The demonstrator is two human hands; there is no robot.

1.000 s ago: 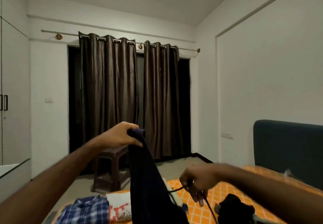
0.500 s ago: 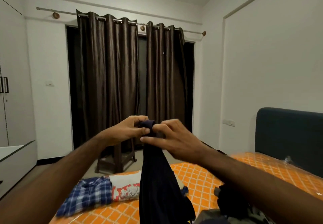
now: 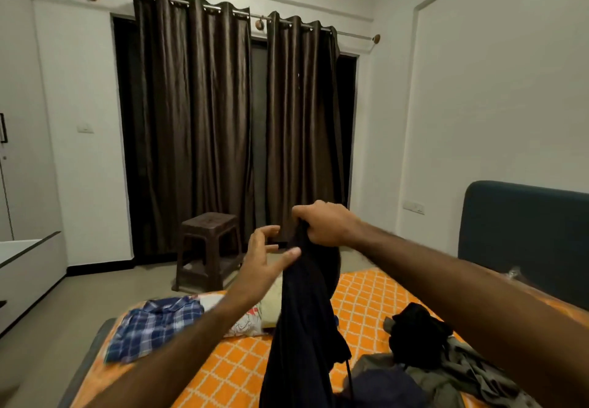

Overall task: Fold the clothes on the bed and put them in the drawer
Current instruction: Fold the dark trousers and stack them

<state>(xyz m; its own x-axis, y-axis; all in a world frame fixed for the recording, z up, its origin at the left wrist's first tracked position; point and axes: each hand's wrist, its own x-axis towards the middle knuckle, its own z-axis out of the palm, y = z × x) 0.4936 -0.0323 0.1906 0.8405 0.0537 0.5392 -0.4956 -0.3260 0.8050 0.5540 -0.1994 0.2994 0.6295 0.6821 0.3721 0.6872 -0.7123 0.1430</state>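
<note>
Head | dark garment [image 3: 302, 328] hangs below right hand [image 3: 325, 224] grip

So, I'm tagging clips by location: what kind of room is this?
Most likely a bedroom: a bed under an orange lattice-print sheet, its dark padded headboard, and long brown curtains.

Curtains [image 3: 197, 121] are a shiny satin-type cloth w/ metal eyelets on a metal rod [image 3: 350, 34]. Stool [image 3: 208, 248] looks like moulded plastic, matt brown. Dark garment [image 3: 302, 328] is soft matt cloth, plaid shirt [image 3: 153, 325] woven cotton-ish. Headboard [image 3: 522, 242] is matt upholstery, walls [image 3: 497, 105] smooth paint.
</note>
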